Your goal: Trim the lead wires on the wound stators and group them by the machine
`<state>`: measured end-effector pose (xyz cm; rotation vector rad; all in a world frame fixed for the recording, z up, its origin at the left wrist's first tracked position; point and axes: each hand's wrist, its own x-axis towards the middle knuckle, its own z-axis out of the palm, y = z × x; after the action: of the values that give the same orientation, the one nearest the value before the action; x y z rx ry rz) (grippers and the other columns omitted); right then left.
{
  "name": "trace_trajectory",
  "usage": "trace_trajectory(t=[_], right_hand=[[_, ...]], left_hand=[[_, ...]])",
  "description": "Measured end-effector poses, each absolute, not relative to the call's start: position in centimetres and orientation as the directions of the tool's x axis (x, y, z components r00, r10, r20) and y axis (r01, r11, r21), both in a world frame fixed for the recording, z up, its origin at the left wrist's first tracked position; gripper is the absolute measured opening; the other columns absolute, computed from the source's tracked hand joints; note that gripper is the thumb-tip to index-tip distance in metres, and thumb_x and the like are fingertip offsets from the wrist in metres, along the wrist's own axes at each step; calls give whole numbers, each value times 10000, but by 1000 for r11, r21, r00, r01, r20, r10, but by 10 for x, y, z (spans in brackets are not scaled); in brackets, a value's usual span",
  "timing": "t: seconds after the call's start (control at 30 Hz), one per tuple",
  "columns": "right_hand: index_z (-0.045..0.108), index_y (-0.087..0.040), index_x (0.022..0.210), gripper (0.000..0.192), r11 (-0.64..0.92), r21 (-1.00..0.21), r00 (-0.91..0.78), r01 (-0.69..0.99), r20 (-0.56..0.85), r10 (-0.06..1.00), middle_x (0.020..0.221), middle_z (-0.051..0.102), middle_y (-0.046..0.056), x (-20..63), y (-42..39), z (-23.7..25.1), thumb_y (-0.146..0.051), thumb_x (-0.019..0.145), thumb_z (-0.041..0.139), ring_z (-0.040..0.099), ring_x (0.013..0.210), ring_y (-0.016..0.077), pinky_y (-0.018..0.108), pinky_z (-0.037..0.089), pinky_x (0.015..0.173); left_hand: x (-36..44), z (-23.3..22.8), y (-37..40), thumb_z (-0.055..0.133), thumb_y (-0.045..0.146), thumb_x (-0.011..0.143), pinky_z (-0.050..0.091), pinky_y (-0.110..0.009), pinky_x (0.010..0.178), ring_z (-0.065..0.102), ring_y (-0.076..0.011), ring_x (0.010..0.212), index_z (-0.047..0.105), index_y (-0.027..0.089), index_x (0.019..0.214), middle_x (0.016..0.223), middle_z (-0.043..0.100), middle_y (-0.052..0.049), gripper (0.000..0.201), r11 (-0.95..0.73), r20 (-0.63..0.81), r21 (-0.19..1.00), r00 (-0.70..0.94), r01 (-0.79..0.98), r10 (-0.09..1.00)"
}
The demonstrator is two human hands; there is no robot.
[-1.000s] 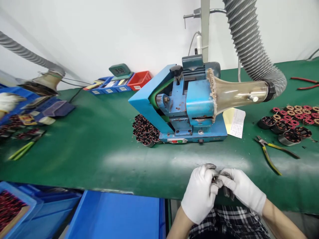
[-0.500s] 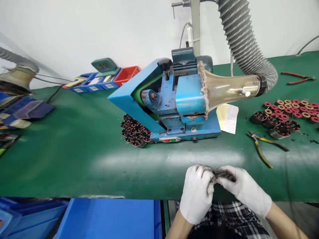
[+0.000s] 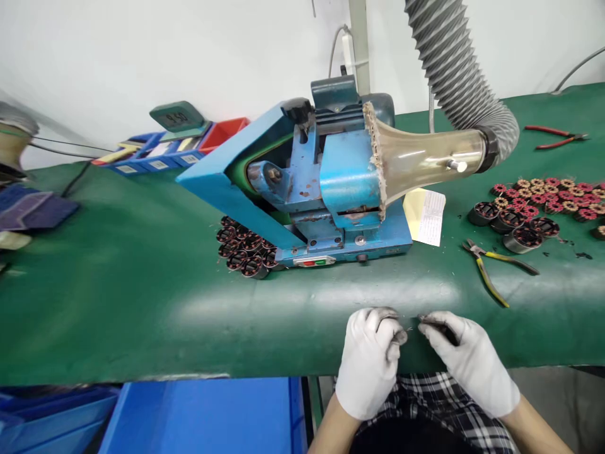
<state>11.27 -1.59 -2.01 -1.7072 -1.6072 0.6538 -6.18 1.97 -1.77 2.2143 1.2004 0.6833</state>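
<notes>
Head view: your hands, pressed together half a second ago, now parted at desk (image 3: 142, 302) edge. Left hand (image 3: 371, 362) grip pinched narrow on small dark part (image 3: 398, 336); right hand (image 3: 472, 362) grip closed on dark piece (image 3: 437, 328). Step, likely: separating pieces. Next move calls for steady pinch; blue machine (image 3: 321, 189) beyond, pliers (image 3: 491, 274) right.

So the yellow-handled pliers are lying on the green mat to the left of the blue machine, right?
Not quite. The head view shows the yellow-handled pliers lying on the green mat to the right of the blue machine, near the gloved right hand, not to its left.
</notes>
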Motion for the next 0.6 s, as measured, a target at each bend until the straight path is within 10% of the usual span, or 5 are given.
trace_trajectory(t=[0.17,0.43,0.6], right_hand=[[551,-233,1027,217,277,-722,-162,634,226,960,973,650,53,99,-11,-26,-119,856,481,636,874,181,340,539,776],[614,-189,842,211,562,-257,-548,786,131,826,686,613,23,106,11,-11,-49,817,458,578,581,167,283,485,566],[601,-188,947,201,465,-479,-475,744,110,873,790,650,39,107,13,-15,-125,884,420,623,687,163,278,511,638]], left_hand=[[-62,-18,19,420,90,807,411,-389,786,524,-204,858,531,204,830,921,611,-26,161,-474,184,645,480,600,858],[-61,-14,19,418,78,784,465,-403,768,541,-218,854,541,190,851,910,606,-50,180,-495,164,577,501,650,850],[-70,-20,25,545,173,772,476,-427,899,534,-248,1085,450,172,1127,1167,549,-120,367,-482,246,652,437,586,865]])
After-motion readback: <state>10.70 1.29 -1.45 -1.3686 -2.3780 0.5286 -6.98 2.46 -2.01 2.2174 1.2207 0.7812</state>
